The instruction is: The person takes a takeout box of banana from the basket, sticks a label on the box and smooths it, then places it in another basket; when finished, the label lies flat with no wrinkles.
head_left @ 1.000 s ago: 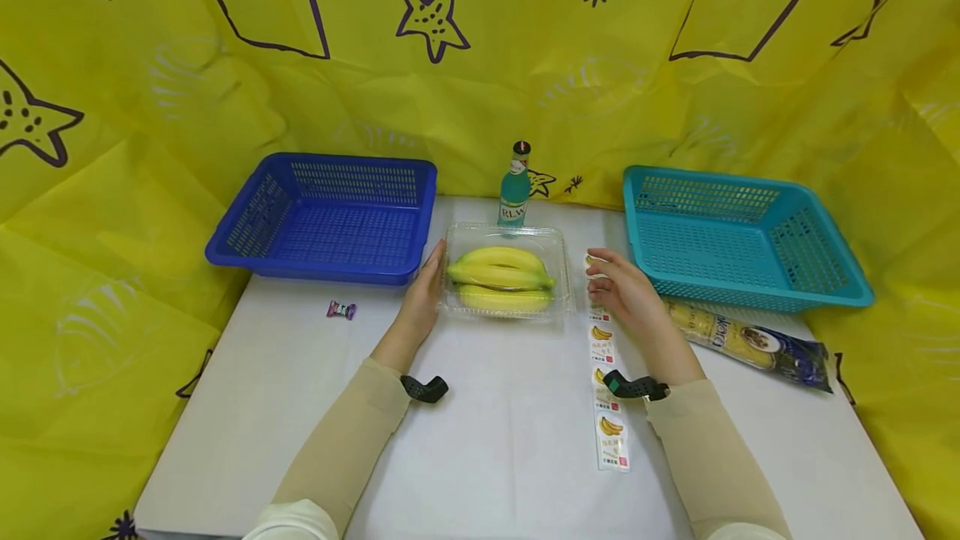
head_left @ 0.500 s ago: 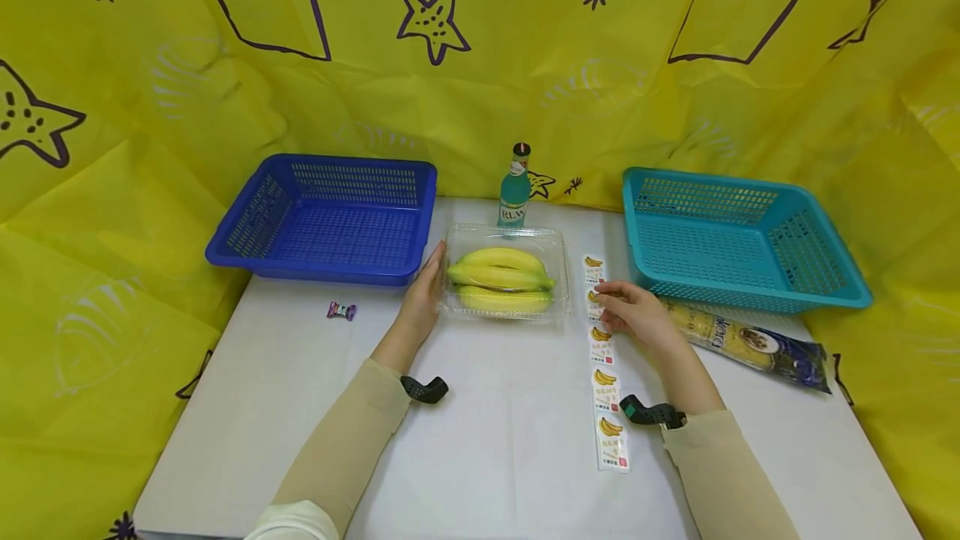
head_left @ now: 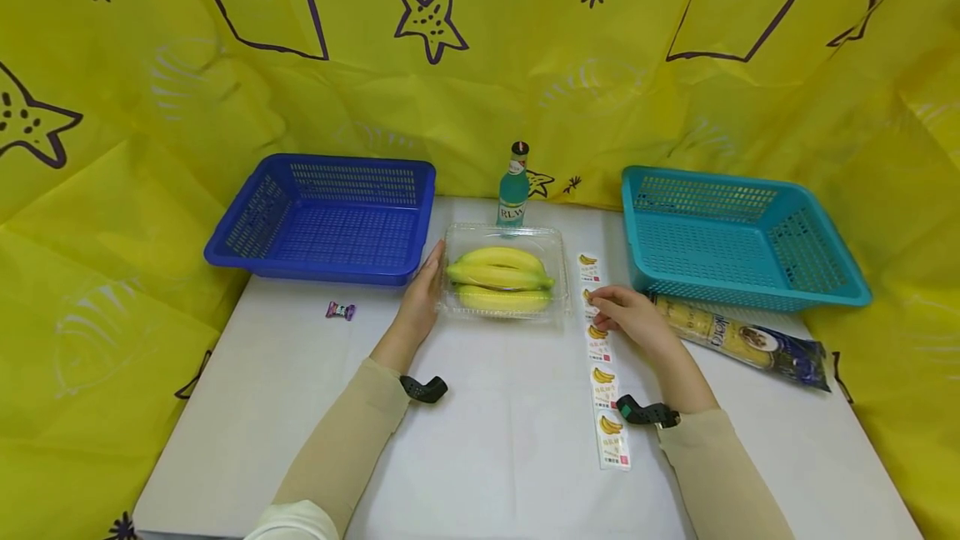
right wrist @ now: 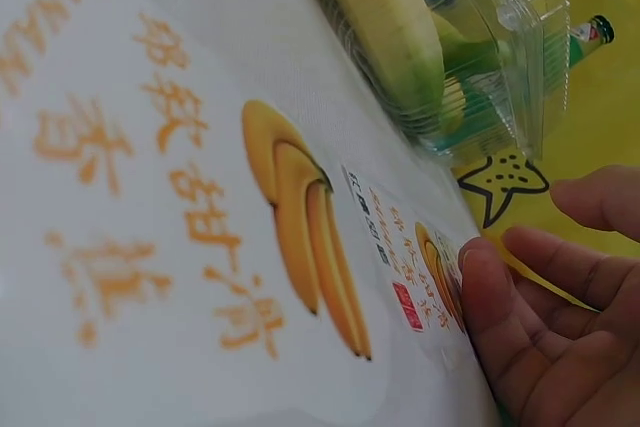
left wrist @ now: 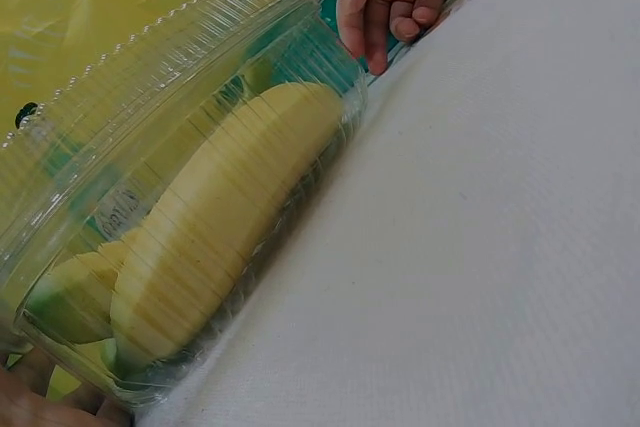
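A clear plastic clamshell box (head_left: 564,273) holding several bananas (head_left: 501,273) sits mid-table in the head view. My left hand (head_left: 422,294) rests along its left side, fingers extended against the wall; the left wrist view shows those fingertips (left wrist: 60,402) at the box's lower corner. To the right of the box lies a strip of banana stickers (head_left: 604,386), running toward me. Over its second sticker from the far end is my right hand (head_left: 633,319), fingers loosely bent. In the right wrist view one fingertip (right wrist: 485,282) is right at a sticker (right wrist: 400,257), with the fingers spread apart.
Behind the box stands a blue-green bottle (head_left: 513,190). A blue basket (head_left: 322,267) is at the back left, a teal basket (head_left: 750,294) at the back right. A pasta packet (head_left: 750,340) lies below the teal basket, and a small wrapped candy (head_left: 341,310) at left.
My right hand has come down along the sticker strip toward me, uncovering the far sticker. The strip's far end has shifted slightly left. My left hand and the box have stayed put.
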Action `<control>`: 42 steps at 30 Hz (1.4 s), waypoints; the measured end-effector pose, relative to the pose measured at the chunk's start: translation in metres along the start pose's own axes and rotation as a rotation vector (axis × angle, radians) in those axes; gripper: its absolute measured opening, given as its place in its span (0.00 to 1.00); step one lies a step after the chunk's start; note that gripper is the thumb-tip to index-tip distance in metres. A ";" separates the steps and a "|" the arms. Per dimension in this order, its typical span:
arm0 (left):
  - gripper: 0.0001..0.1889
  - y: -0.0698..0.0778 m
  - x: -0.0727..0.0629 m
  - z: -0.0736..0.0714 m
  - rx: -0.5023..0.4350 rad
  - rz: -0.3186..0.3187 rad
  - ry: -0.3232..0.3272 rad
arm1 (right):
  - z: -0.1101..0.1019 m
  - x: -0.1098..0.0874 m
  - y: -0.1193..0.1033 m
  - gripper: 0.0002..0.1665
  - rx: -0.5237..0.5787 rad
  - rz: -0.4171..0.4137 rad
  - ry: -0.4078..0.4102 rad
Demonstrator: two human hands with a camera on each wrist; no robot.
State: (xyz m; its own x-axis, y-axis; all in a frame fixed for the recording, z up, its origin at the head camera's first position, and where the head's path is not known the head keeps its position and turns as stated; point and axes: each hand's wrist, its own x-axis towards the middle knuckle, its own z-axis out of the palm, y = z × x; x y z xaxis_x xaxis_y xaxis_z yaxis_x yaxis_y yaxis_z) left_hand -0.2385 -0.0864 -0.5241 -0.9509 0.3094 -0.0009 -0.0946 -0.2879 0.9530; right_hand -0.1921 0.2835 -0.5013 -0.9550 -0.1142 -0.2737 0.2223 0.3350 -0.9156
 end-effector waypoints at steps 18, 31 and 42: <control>0.32 0.000 -0.002 0.001 -0.014 0.020 0.013 | 0.007 0.010 0.007 0.16 -0.264 -0.127 0.067; 0.31 -0.001 -0.001 0.000 -0.023 0.008 0.017 | 0.013 0.012 0.009 0.13 -0.547 -0.234 0.135; 0.31 0.000 -0.002 0.000 -0.031 0.005 0.022 | 0.016 0.014 0.009 0.11 -0.600 -0.266 0.149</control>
State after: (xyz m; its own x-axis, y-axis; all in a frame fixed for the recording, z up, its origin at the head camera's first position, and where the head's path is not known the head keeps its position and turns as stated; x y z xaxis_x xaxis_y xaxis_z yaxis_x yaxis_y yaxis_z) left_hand -0.2369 -0.0865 -0.5245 -0.9576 0.2880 -0.0036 -0.0990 -0.3173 0.9431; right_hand -0.2003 0.2693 -0.5179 -0.9886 -0.1491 0.0216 -0.1310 0.7800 -0.6119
